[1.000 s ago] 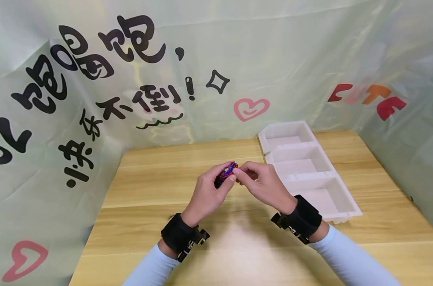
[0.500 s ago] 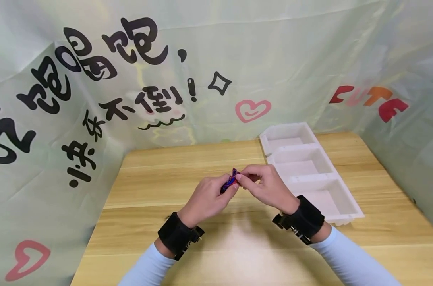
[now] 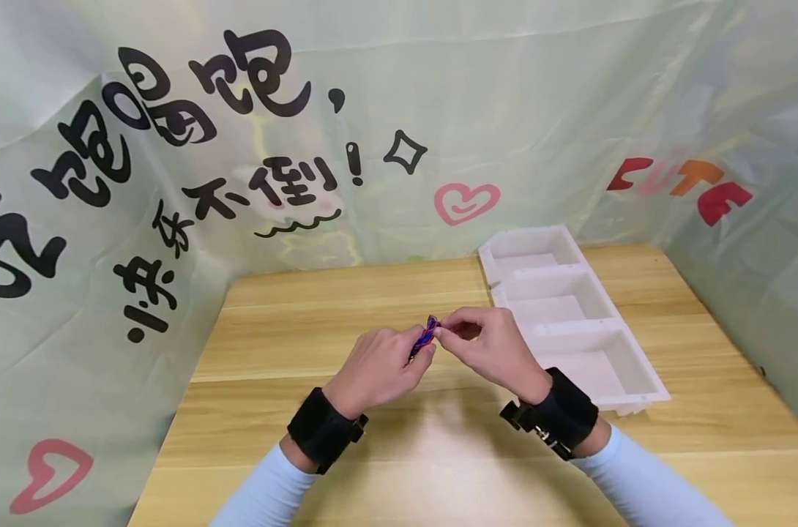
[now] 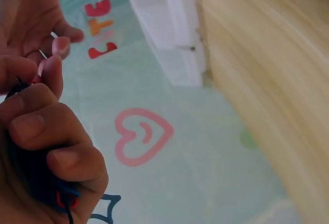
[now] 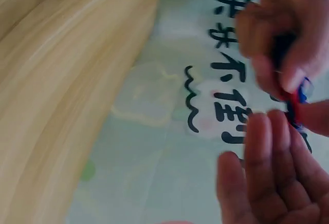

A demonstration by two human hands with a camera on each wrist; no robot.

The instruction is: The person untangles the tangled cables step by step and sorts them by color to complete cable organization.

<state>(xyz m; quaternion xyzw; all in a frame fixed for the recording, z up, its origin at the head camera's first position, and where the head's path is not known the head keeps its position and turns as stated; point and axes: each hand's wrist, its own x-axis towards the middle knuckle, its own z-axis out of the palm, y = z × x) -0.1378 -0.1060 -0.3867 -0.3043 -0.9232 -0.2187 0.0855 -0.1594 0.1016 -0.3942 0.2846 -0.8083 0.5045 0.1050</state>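
Observation:
A bundle of thin blue, red and black wires [image 3: 424, 338] is held above the wooden table, between the two hands in the head view. My left hand [image 3: 378, 367] grips its lower part, and that part is mostly covered by the fingers. Thumb and forefinger of my right hand [image 3: 487, 348] pinch the upper right side. Dark strands and a red and blue end of the wire bundle [image 4: 56, 188] poke out from the curled left fingers in the left wrist view. In the right wrist view, red and blue strands [image 5: 296, 103] run between both hands, and the other right fingers [image 5: 262, 162] extend.
A white tray [image 3: 626, 355] with three compartments stands on the right of the wooden table [image 3: 293, 307], just behind the right hand. A printed fabric sheet [image 3: 537, 132] hangs behind and along the sides. Both wrists wear black bands [image 3: 323, 430].
Both hands have dropped slightly, the left one turning so its back faces up more. The wire bundle has gone from a flatter coil to a narrow, more upright twist.

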